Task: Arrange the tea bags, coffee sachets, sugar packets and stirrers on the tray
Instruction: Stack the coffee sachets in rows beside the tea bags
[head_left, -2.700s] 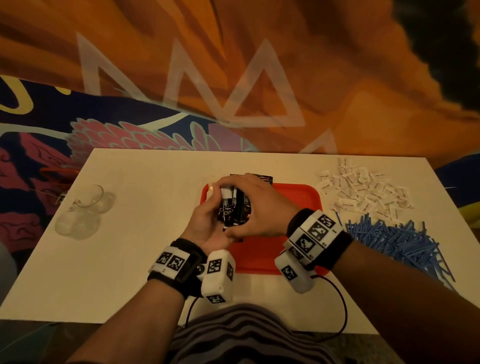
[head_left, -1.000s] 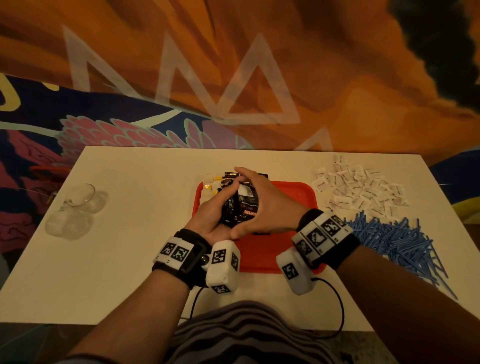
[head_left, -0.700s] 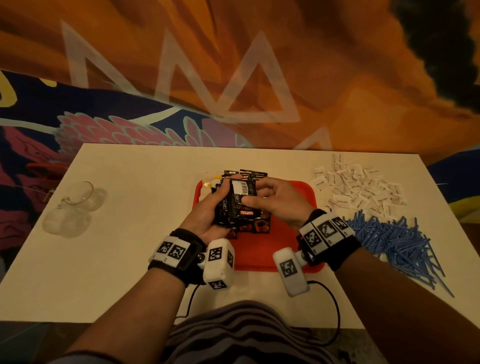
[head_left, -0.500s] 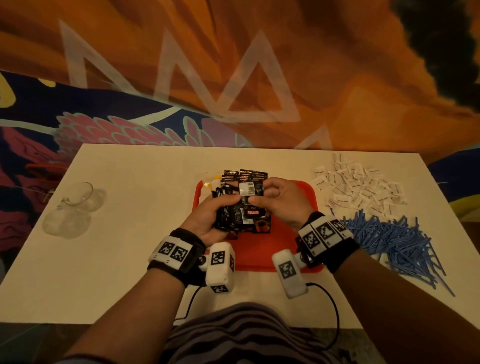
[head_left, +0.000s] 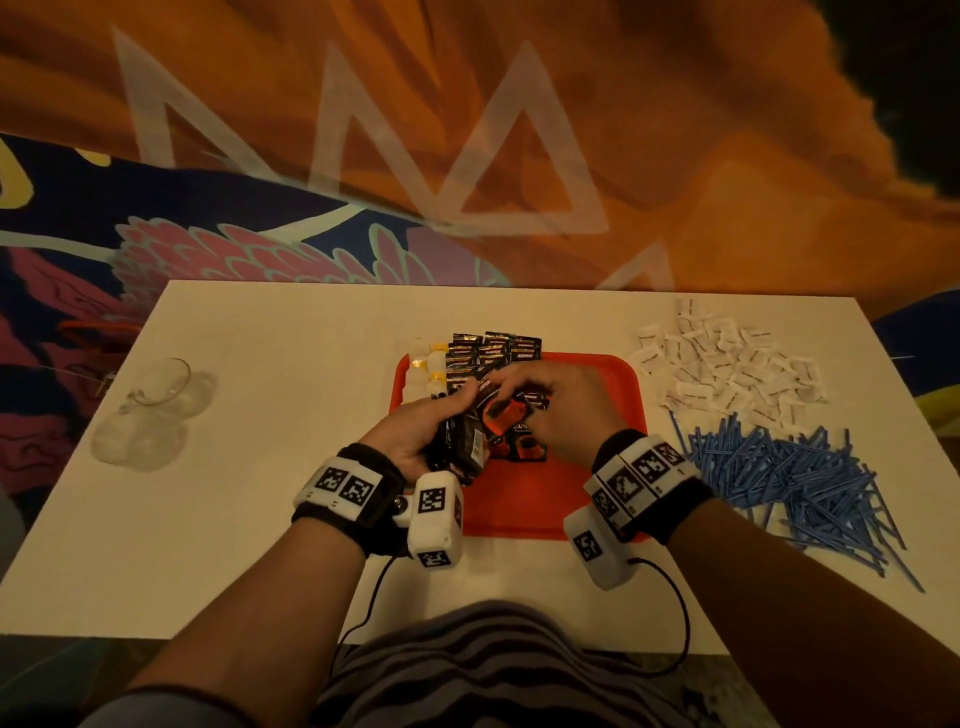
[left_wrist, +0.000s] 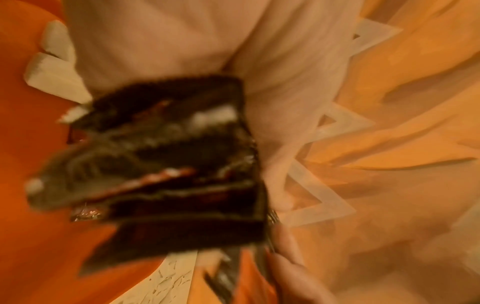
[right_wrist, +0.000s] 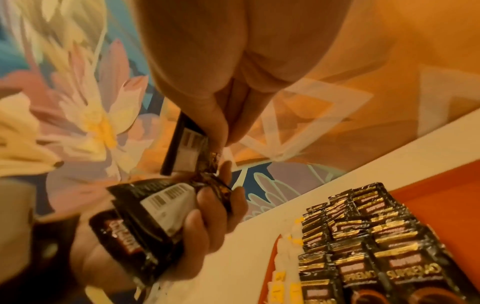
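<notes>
We hold a fanned stack of glossy black foil coffee sachets (head_left: 462, 441) over the red plastic tray (head_left: 613, 374), our left hand (head_left: 415, 431) gripping it while our right hand (head_left: 566, 405) pinches one sachet's crimped edge. They look light, slick and crinkly, best pinched at the edges. The white paper sugar packets (head_left: 727, 374) and thin blue stirrers (head_left: 789, 478) lie on the table.

Head view looks down; wrist views close; all share tray (head_left: 613, 374).

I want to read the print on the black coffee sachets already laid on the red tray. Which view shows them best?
The right wrist view: the black coffee sachets lie close and sharp, gold bands and lettering visible, on the red tray. The head view shows them small and far. The left wrist view is blurred and shows only the stack in the left hand.
</notes>
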